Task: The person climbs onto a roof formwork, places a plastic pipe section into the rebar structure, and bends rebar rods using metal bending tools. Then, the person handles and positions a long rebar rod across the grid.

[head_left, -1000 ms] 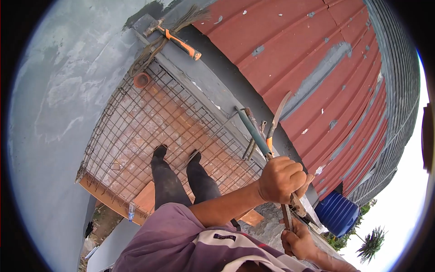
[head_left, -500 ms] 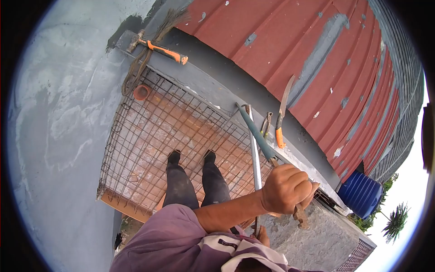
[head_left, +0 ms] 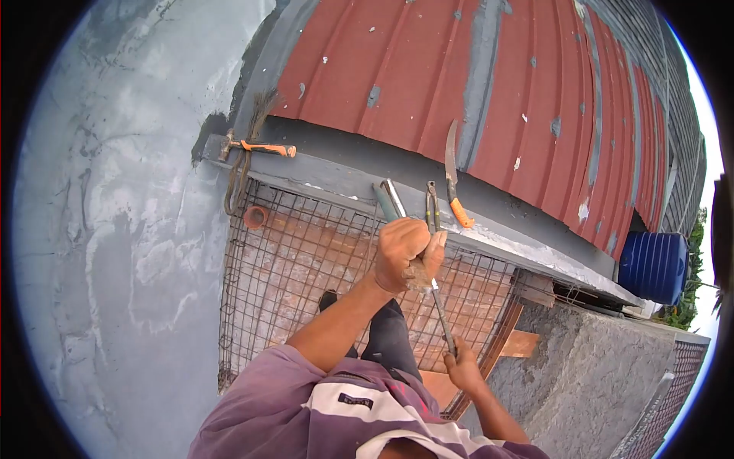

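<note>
My left hand (head_left: 404, 249) is closed around a green bar (head_left: 384, 203) with a rusty, notched-looking end (head_left: 417, 275) below the fist. Right beside the green bar runs a silver metal rod (head_left: 394, 197), passing behind that fist; whether the fist also grips it I cannot tell. Its thinner, darker lower part (head_left: 441, 312) reaches my right hand (head_left: 463, 366), whose fingers are wrapped round it. Just above the left hand, pincers (head_left: 433, 205) and a curved pruning saw (head_left: 454, 183) with an orange handle lie on the concrete ledge.
A hammer (head_left: 260, 148) and a bundle of tie wire (head_left: 237, 182) rest at the ledge's left end. Below stretches a rebar mesh (head_left: 294, 264) with a small terracotta-coloured cup (head_left: 255, 217). Red roofing (head_left: 428, 92) rises beyond; a blue tank (head_left: 652, 268) stands right.
The view has turned. My left hand has moved left, bringing the green bar alongside the silver rod. The right hand, mostly hidden before, now shows further out to the right.
</note>
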